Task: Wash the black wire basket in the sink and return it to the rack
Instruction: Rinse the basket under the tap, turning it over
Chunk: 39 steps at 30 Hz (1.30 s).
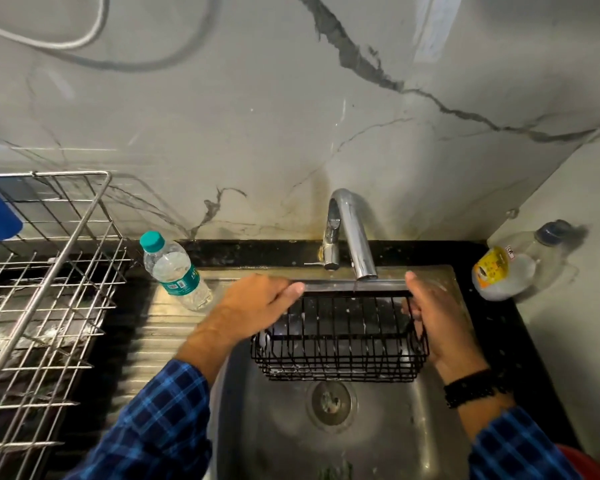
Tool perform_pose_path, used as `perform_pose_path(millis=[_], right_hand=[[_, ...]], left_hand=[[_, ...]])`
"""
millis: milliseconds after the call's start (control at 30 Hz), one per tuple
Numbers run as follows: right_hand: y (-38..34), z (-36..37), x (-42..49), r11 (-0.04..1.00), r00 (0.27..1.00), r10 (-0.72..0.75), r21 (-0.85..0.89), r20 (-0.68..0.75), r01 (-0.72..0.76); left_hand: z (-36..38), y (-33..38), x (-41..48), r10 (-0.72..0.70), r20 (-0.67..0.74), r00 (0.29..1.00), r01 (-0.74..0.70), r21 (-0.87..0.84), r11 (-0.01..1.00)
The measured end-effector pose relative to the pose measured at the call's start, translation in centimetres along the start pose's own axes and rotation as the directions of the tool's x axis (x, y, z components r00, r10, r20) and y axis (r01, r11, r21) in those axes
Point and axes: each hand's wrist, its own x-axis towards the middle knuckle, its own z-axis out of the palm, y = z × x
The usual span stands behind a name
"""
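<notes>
Black wire basket (340,337), rectangular and wet, tilted above the steel sink (278,427), rack (45,306) left.

Dim indoor light, glare on faucet (352,233), soft blur, edges bowed

The tap (352,233) crowds the sink (274,427) rear; its front lies open.

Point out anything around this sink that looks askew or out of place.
The water bottle with the teal cap lies tilted on the ribbed drainboard beside the sink, not standing. At the right, a clear bottle with a yellow label lies on its side on the black counter. The basket, held by the left hand and right hand, looks normal.
</notes>
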Motion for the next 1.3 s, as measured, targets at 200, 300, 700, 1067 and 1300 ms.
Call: perform_pose_path(millis=[200,300,700,1067,1300], right_hand=[[0.0,1.0,-0.4,0.569,0.938,-0.316,-0.763,0.142,0.308],[-0.8,4.4,-2.2,0.291,0.852,-0.392,-0.832,0.346,0.472],[2.9,2.7,1.2,0.981,0.997,0.075,-0.18,-0.026,-0.079],[-0.3,1.5,-1.4,0.929,0.946,-0.192,-0.262,0.263,0.261],[-1.5,2.8,-0.9,0.482,0.898,-0.374,-0.778,0.233,0.403]], left_hand=[[0.2,2.5,0.0,-0.006,0.029,1.0,0.007,-0.043,0.999],[0.1,4.5,1.3,0.045,-0.038,0.998,-0.047,-0.047,0.998],[0.3,2.3,2.9,0.061,-0.032,0.998,-0.069,-0.454,0.888],[0.7,5.7,3.6,0.017,0.085,0.996,0.024,-0.467,0.884],[0.7,7.2,2.4,0.028,0.163,0.986,0.065,-0.537,0.841]])
